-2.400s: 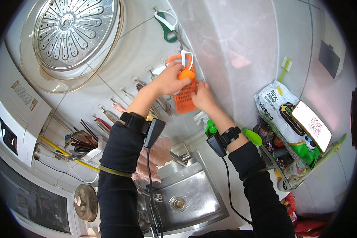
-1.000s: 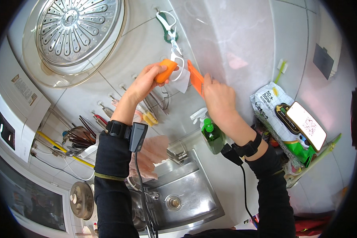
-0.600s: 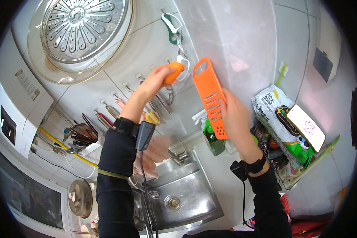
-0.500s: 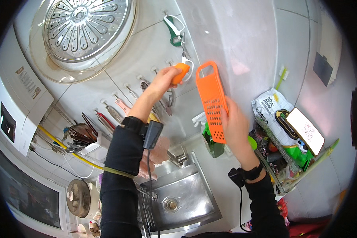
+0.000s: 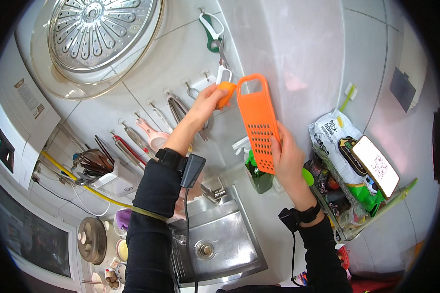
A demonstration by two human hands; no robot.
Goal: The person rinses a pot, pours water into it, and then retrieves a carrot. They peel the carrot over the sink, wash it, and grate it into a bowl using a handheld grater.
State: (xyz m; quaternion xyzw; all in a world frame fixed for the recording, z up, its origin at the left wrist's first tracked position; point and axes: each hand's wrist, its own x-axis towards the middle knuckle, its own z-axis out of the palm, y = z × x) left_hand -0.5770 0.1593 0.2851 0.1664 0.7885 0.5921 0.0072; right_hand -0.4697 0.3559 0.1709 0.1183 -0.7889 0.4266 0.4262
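An orange flat grater (image 5: pixel 257 119) with a looped handle is held up over the counter. My right hand (image 5: pixel 289 158) grips it along the right edge near its lower end, thumb on the front. My left hand (image 5: pixel 208 105), raised just left of the grater's upper part, is closed on a small orange piece (image 5: pixel 226 94); its kind does not show. That piece is close to the grater's handle but looks apart from it. Just behind it, white-handled scissors (image 5: pixel 224 74) hang on the wall beside green-and-white scissors (image 5: pixel 211 34).
Below my arms lies a steel sink (image 5: pixel 225 239) with a faucet (image 5: pixel 214 191). A green bottle (image 5: pixel 259 176) stands behind the grater. To the right are a packed rack (image 5: pixel 344 205) and a phone (image 5: pixel 376 165). Utensils, including tongs (image 5: pixel 178 110), hang at the left, near a cutlery holder (image 5: pixel 115 178).
My left hand has moved slightly right and down with the orange piece, closer to the grater. The grater has shifted a little left. The whole view has shifted slightly.
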